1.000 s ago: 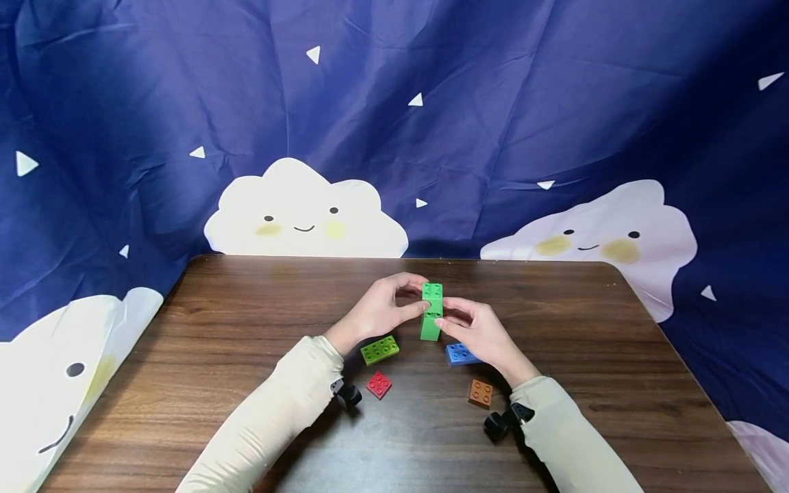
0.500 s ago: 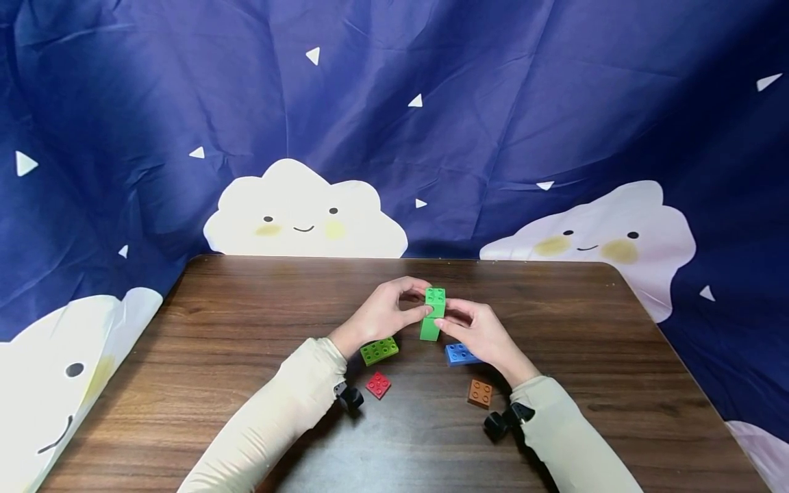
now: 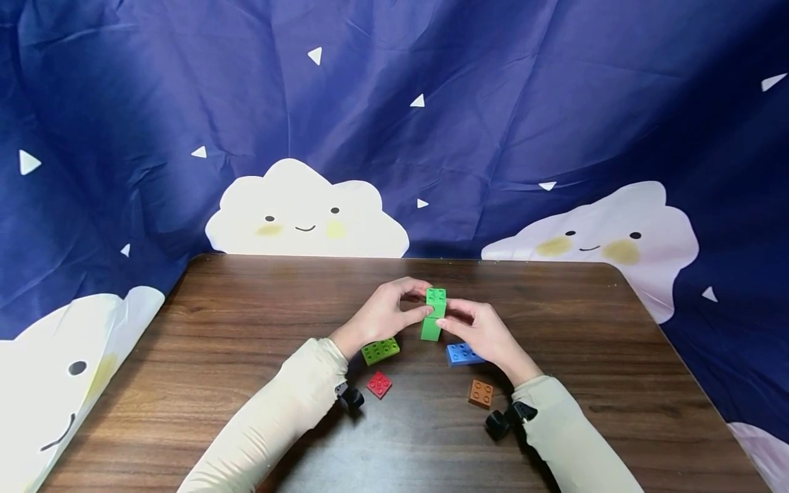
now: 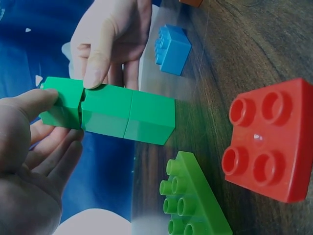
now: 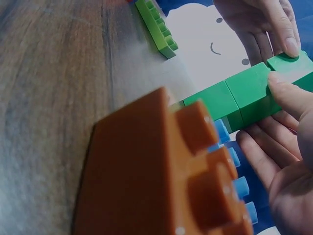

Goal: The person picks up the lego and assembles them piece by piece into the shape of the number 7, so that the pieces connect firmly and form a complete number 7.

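Observation:
A bright green brick, pinched between the thumb and fingers of my left hand, sits at the top of a green brick stack. In the left wrist view a thin dark gap separates it from the stack, and it looks slightly tilted. Two green bricks, joined flush, make up the stack, which stands upright on the table. My right hand grips the upper one of these two, thumb in front and fingers behind. The right wrist view shows both thumbs on neighbouring bricks.
Left of the stack lies a lime green brick, with a red brick nearer me. On the right are a blue brick, partly behind my right hand, and an orange-brown brick. All lie on the wooden table.
A second ago the top brick was higher and farther back, and studs beneath it showed. My left hand has brought it down and slightly right over the stack. The right hand stays put.

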`<state>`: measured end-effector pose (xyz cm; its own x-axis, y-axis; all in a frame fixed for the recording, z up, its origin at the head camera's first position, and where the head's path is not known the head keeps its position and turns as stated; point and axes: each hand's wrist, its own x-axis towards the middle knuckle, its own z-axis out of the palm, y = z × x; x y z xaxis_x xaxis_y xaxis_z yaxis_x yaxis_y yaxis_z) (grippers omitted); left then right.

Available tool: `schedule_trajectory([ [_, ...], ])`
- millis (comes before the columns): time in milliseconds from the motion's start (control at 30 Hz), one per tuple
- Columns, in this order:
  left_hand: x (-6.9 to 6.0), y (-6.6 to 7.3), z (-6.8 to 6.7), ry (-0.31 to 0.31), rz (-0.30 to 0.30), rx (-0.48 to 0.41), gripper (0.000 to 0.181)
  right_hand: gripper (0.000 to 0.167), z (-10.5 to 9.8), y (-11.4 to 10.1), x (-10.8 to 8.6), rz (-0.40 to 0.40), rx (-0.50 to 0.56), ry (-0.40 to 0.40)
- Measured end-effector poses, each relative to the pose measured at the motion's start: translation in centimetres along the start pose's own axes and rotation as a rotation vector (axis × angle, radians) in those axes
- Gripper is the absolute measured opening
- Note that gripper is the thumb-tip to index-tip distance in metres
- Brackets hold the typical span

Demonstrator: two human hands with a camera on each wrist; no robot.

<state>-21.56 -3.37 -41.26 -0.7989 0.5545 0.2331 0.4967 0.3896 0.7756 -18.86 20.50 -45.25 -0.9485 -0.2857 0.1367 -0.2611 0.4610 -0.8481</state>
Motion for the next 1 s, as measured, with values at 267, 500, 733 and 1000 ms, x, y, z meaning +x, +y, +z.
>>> schedule_trajectory([
  [267, -0.08, -0.05, -0.02, 0.001, 0.032, 0.018, 0.037, 0.04, -0.02, -0.05, -0.1, 0.003, 0.035, -0.013],
  [500, -0.12, -0.2, 0.07, 0.014, 0.062, 0.031, 0.036, 0.044, 0.1, -0.18, -0.19, 0.02, 0.083, 0.0],
  [733, -0.05, -0.21, -0.02, 0.018, 0.094, 0.046, 0.036, 0.043, 0.23, -0.58, -0.1, -0.038, 0.115, 0.053],
  [1000, -0.14, -0.12, -0.08, 0.013, 0.086, 0.059, 0.036, 0.041, 0.2, -0.74, -0.16, -0.04, 0.1, 0.055],
])
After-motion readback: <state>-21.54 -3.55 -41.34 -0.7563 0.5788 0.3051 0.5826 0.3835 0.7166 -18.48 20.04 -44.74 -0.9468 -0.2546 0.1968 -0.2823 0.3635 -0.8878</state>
